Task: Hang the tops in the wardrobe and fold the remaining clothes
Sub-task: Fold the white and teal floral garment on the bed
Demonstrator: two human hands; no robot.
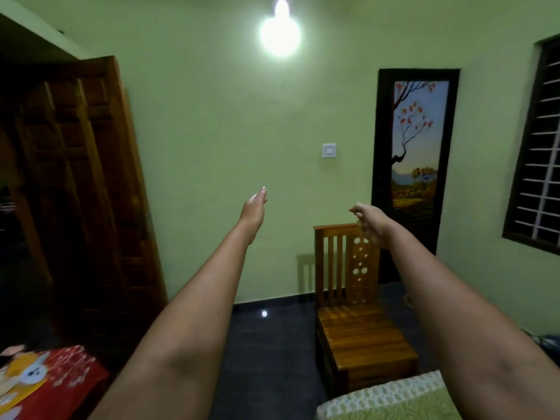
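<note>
Both bare arms are stretched fwd into the room, hands raised in front of the green wall (212, 122). The left hand (254, 207) is seen edge-on w/ fingers straight and together, pointing up and fwd; nothing is held. The right hand (368, 218) is turned palm-down w/ fingers loosely curled and hanging; nothing is gripped, and it is seen in front of the top rail of the wooden chair (360, 328), contact can't be told. The hands are kept well apart.

The wardrobe (69, 192), dark carved wood, is seen at the left edge of the view w/ one door standing open; its inside is too dark to be read. No tops can be made out in either hand. At the bottom-left corner a red patterned cloth (60, 386) w/ yellow and white patches is laid out; whether it is a garment or a cover can't be told. At the bottom-right corner the edge of a bed w/ a green-and-white patterned cover (391, 398) is seen, just beside the chair's front.

The chair is stood on the dark glossy floor (266, 344), back against the wall. Above it a white switch plate (329, 150) is fixed. To the right a dark-framed tree painting (416, 153) is hung, and a barred window (542, 153) is set at the right edge. A lit bulb (280, 33) is glaring near the top.
</note>
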